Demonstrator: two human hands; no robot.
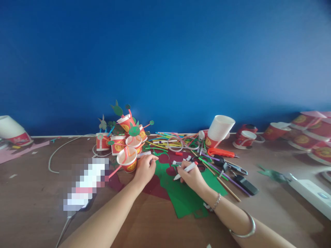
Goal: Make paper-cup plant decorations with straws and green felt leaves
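In my right hand is a white marker with a red end, held over green paper. My left hand rests beside a red and white paper cup; its fingers are bent together near another white marker, and whether they grip it is unclear. A pink straw bends inside the cup. Dark red paper lies partly under the green sheet. Behind the cup stand more cups with straws and green paper leaves.
A stack of paper cups, an orange cutter, straws and a black object lie right of centre. A blurred phone-like object with a cable is left. Pliers and a white box sit at right.
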